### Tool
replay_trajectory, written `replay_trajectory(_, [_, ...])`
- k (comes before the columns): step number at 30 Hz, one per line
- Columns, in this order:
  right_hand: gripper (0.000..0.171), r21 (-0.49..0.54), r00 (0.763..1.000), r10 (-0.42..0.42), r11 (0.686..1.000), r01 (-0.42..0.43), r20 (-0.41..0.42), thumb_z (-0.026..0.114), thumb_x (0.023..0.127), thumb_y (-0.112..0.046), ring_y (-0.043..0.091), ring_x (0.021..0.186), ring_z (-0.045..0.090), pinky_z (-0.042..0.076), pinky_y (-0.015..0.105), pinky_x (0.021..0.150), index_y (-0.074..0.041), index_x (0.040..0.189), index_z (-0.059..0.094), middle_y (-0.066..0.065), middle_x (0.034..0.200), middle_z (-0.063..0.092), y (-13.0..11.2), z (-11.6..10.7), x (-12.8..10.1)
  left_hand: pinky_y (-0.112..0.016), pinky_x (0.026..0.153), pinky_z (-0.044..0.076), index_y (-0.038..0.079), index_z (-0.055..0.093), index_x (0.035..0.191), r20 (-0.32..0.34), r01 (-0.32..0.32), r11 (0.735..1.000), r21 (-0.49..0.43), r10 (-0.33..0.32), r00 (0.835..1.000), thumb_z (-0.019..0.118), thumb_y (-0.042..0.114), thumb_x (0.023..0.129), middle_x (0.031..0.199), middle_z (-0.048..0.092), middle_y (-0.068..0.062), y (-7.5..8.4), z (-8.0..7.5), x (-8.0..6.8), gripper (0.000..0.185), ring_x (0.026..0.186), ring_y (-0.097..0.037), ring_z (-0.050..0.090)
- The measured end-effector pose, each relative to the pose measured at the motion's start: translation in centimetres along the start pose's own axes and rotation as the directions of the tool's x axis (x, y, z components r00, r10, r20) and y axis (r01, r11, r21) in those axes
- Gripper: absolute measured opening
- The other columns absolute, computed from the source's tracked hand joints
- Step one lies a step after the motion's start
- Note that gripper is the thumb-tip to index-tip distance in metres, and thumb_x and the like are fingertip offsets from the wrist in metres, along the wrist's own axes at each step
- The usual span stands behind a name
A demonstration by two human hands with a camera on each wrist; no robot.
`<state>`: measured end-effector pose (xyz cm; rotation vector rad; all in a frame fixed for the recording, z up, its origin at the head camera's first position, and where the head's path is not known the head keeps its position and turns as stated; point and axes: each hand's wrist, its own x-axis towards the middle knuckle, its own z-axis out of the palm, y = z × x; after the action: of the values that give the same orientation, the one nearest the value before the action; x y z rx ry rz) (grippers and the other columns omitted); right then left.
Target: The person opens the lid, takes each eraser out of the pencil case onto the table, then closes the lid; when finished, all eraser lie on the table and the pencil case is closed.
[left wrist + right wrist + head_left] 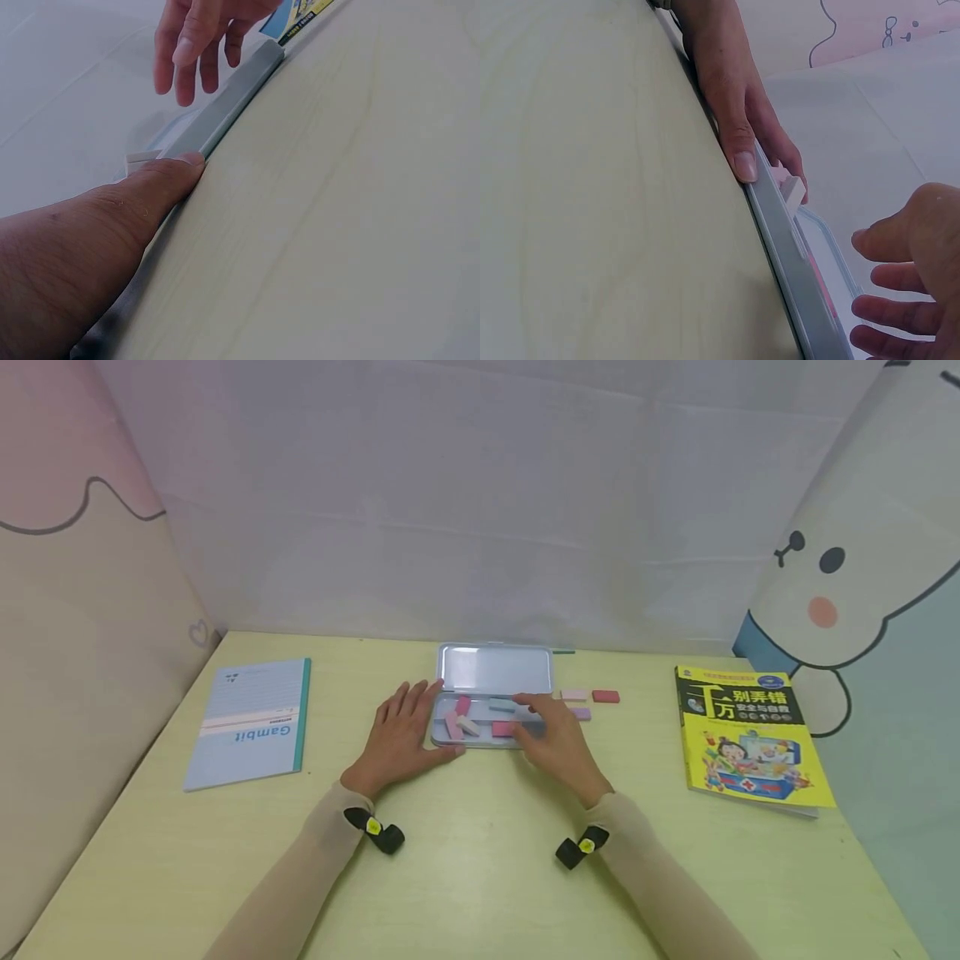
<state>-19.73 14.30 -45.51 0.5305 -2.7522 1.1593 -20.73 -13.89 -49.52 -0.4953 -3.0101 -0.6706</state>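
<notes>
A pale blue metal tin (480, 743) stands with its hinged lid (495, 668) laid back. Inside lie several small rectangular blocks resembling erasers: a pink block (463, 705), a light pink block (452, 725), a white block (468, 726), a blue block (501, 704) and a deep pink block (502, 729). My left hand (403, 735) spreads along the tin's left end, its thumb (176, 169) resting on the front edge. Over the tin's right part hovers my right hand (561, 743), thumb and fingers apart. The right wrist view shows nothing between them.
Right of the tin lie a pale pink block (573, 695), a red block (606, 697) and a purple block (581, 714). A blue notebook (251, 718) lies at the left, a yellow book (750, 735) at the right. White fabric (480, 527) hangs behind the table.
</notes>
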Motion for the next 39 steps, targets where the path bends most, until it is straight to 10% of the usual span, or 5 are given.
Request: replay_trajectory(39, [0.031,-0.039,0.989,-0.087,0.995,0.092,0.121,0.076,0.098,-0.017,0.033,0.112,0.062,0.048,0.053,0.104,-0.005,0.127,0.076,0.013,0.117,0.079,-2.9,3.8,2.4,-0.067,0.132,0.021,0.025,0.025,0.171,-0.004,-0.010,1.000,0.005,0.010,1.000,0.071,0.071,0.089,0.177,0.027,-0.018,-0.5,0.3,0.1,0.105,0.166,-0.048,0.018])
